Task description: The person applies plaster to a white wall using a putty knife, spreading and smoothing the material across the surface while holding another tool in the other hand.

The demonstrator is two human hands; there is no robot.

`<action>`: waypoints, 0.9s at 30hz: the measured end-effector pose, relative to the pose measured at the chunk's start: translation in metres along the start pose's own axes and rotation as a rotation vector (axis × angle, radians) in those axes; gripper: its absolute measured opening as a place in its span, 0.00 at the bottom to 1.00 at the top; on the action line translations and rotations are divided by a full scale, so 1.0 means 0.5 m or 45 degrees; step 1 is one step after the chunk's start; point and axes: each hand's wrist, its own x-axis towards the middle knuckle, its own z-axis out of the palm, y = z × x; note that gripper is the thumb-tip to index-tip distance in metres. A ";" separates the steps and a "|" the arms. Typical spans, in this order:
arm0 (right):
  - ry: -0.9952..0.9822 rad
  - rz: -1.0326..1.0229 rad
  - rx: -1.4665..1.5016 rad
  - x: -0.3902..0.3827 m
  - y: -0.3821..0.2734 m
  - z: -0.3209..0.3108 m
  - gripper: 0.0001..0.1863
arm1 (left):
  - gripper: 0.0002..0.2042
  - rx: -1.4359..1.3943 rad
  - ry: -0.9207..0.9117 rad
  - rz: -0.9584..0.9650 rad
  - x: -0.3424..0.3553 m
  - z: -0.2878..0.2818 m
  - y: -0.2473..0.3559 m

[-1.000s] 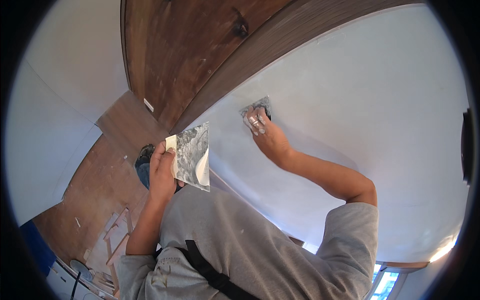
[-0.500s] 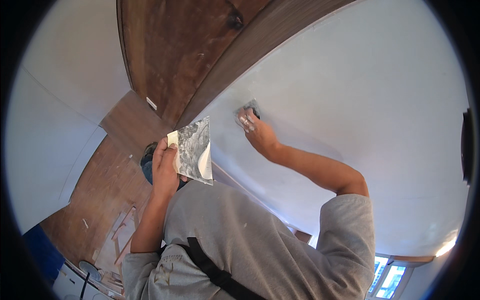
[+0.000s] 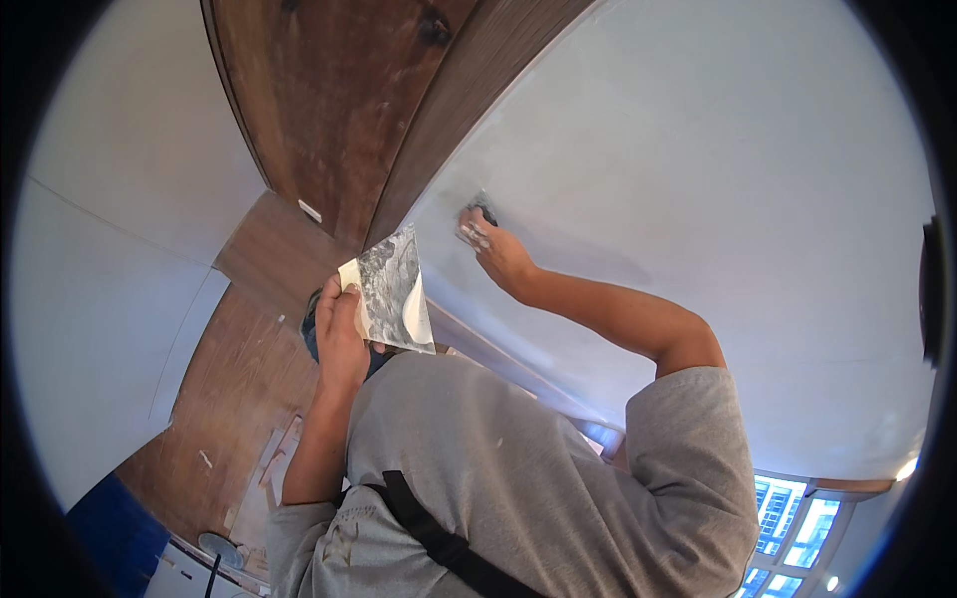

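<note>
My left hand (image 3: 344, 334) is closed round the edge of a broad, flat metal plastering blade (image 3: 391, 279), held out in front of my body. Grey smears cover the blade's face, and a lump of white putty (image 3: 417, 317) sits along one side. Against the pale wall (image 3: 638, 179) on the right, my right hand (image 3: 501, 259) grips a small putty knife (image 3: 482, 211), close to the dark wooden frame. White putty marks the fingers of that hand. Much of the knife is hidden by them.
A brown wooden door (image 3: 339, 90) with a wide frame stands ahead. Below lies a wooden floor (image 3: 219, 369) with scraps of wood and a round object (image 3: 219, 548) at lower left. Blue cloth or sheeting (image 3: 118, 528) is at the left edge, a window (image 3: 797, 523) at lower right.
My right hand and its knife have shifted slightly left along the wall. The whole view has turned a little; my left hand still holds the blade.
</note>
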 end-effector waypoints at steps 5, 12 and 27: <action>0.130 0.270 0.792 -0.087 -0.068 -0.072 0.20 | 0.12 0.093 0.159 0.063 -0.006 -0.001 -0.025; 0.427 1.168 2.258 -0.244 -0.048 -0.189 0.22 | 0.07 0.210 0.010 0.119 -0.018 0.013 0.012; 0.880 0.667 1.491 -0.285 0.112 -0.432 0.19 | 0.10 0.686 -0.468 0.037 -0.047 0.046 0.254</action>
